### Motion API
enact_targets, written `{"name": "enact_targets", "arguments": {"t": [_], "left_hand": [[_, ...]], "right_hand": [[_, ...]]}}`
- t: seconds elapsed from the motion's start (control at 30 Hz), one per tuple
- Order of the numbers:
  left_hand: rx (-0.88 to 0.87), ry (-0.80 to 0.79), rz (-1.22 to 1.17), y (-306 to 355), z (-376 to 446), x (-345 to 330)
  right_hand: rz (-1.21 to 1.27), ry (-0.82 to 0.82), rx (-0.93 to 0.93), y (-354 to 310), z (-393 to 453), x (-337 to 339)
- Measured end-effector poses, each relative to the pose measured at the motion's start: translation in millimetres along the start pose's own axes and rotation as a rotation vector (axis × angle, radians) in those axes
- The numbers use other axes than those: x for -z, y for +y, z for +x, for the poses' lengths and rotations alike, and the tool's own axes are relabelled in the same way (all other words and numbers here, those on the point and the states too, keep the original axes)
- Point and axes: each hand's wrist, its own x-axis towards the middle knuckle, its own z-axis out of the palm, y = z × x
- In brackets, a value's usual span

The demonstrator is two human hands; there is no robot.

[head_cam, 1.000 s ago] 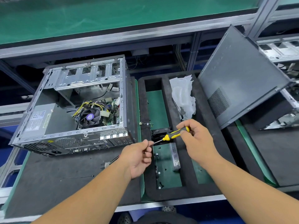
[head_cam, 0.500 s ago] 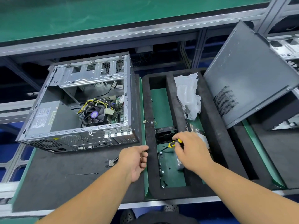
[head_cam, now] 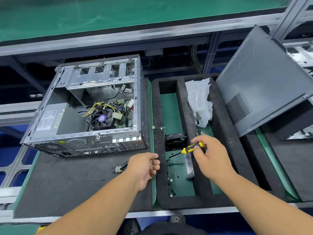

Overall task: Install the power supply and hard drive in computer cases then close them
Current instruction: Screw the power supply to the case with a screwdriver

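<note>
The computer case [head_cam: 88,107] lies on its side in the centre-left of the frame, its open side facing up, on a dark foam mat [head_cam: 67,184]. Inside it the grey power supply [head_cam: 57,119] sits at the lower left corner, and a CPU fan [head_cam: 101,118] with yellow and black wires lies towards the right. The grey side panel [head_cam: 260,78] leans tilted at the upper right, well apart from the case. Between the two lies a black foam tray [head_cam: 205,189] with green-floored compartments; a crumpled clear plastic bag [head_cam: 200,102] fills the top of its right compartment, and a small black fan [head_cam: 176,141] sits in the left one.

The right hand [head_cam: 210,158] reaches in from the lower right, forearm angled up and left, poised over the tray just below the small fan. Its fingers curl round the yellow-and-black handle of a screwdriver [head_cam: 190,149], whose shaft slants down and left towards small screws on the green floor. The left hand [head_cam: 145,167] comes in from the lower left, at the tray's left wall, fingers loosely curled; whether they pinch anything cannot be told. Just left of it lie side cutters [head_cam: 118,168] and, lower, a thin black cable tie [head_cam: 88,180].
</note>
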Motion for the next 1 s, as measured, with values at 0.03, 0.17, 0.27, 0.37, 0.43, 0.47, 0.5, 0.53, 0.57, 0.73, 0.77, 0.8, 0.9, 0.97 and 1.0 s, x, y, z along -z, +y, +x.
{"name": "enact_targets", "arguments": {"t": [0.03,0.17,0.27,0.37,0.43,0.47,0.5,0.53,0.57,0.73,0.77,0.8,0.9,0.97,1.0], "left_hand": [[-0.011,-0.004,0.020,0,0,-2],[-0.008,-0.088,-0.008,1,-2,-10],[0.014,-0.181,-0.071,2,-7,-14],[0.011,-0.205,-0.098,2,-6,-17],[-0.005,-0.159,-0.077,1,-3,-18],[-0.015,-0.120,-0.067,1,-1,-17],[-0.022,-0.079,-0.060,1,1,-16],[-0.020,-0.040,-0.058,0,3,-15],[-0.011,-0.010,-0.063,0,4,-14],[0.067,0.000,-0.155,1,1,-6],[0.073,-0.008,-0.171,1,-1,-5],[0.074,-0.014,-0.181,2,-2,-2],[0.071,-0.004,-0.180,0,-3,4],[0.065,0.014,-0.168,-2,-1,8],[0.062,0.023,-0.156,-3,0,10]], "right_hand": [[0.104,0.016,-0.046,-1,-1,2],[0.378,0.078,-0.124,-12,-6,10],[0.433,0.095,-0.138,-17,-7,16],[0.460,0.098,-0.147,-16,-8,18],[0.457,0.120,-0.146,-13,-9,19],[0.438,0.132,-0.142,-11,-9,19],[0.389,0.134,-0.131,-9,-9,19],[0.295,0.117,-0.110,-7,-10,19],[0.154,0.085,-0.071,-6,-10,18],[-0.280,-0.088,0.187,-4,-19,-3],[-0.307,-0.108,0.197,-3,-20,-8],[-0.325,-0.118,0.203,-2,-20,-13],[-0.350,-0.120,0.194,0,-20,-21],[-0.360,-0.123,0.187,1,-20,-22],[-0.362,-0.128,0.185,0,-20,-22]]}}
